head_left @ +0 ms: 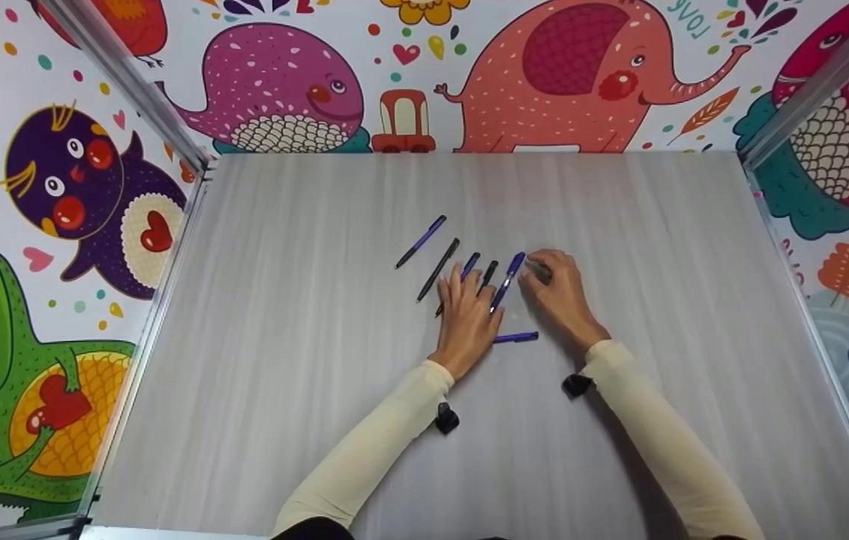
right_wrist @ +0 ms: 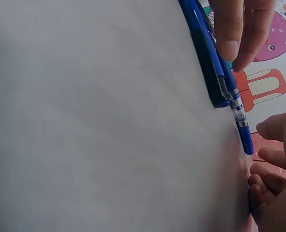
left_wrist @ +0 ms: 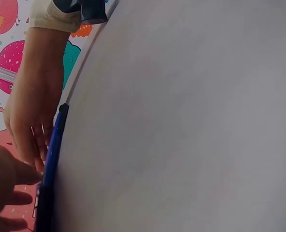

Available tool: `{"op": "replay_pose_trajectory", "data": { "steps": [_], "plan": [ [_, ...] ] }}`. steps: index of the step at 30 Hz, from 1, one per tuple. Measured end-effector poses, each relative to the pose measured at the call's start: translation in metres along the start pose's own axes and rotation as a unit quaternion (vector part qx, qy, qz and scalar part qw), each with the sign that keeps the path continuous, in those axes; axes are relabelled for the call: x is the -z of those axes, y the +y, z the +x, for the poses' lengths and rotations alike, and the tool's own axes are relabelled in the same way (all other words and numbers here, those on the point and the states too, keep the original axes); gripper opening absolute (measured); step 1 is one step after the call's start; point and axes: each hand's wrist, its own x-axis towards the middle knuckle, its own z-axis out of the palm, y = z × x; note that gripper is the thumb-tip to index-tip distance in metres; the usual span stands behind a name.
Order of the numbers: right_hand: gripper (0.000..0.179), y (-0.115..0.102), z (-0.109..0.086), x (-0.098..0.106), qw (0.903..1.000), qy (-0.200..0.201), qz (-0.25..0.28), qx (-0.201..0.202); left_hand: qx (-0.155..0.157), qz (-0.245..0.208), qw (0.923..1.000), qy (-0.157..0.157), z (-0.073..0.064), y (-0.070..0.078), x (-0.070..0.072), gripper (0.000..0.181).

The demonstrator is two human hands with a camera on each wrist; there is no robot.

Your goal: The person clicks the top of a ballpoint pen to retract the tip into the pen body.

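l hand, fingers spread, partly blocks pens ctr frame, r hand just rt, grip can't tell, printed elephant top rt.

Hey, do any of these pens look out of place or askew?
Yes: one blue pen lies almost crosswise beside the left hand, whereas the row of pens beyond it slants diagonally.

left grip: spread, palm down | right grip: loosely bent | forearms: extended forward
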Motion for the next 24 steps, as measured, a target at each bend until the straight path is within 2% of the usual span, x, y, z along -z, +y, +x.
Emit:
{"op": "replay_pose_trajectory", "data": {
  "steps": [6, 10, 17, 24],
  "plan": [
    [0.035, 0.0, 0.006, -0.006, 0.9998, 0.004, -0.02, -0.002, -0.01, 0.075, 0.997, -0.018, 0.004, 0.003, -0.003, 0.034],
    [0.041, -0.002, 0.008, -0.009, 0.9991, -0.002, -0.036, -0.022, -0.011, 0.107, 0.9939, -0.025, 0.006, 0.003, -0.005, 0.034],
    [0.052, -0.005, 0.011, -0.014, 0.9973, -0.001, -0.066, -0.034, -0.015, 0.102, 0.9944, -0.021, 0.007, 0.002, -0.008, 0.033],
    [0.051, -0.008, 0.011, -0.014, 0.9967, -0.007, -0.065, -0.048, -0.02, 0.08, 0.9966, -0.009, 0.007, -0.001, -0.01, 0.027]
  ]
}}
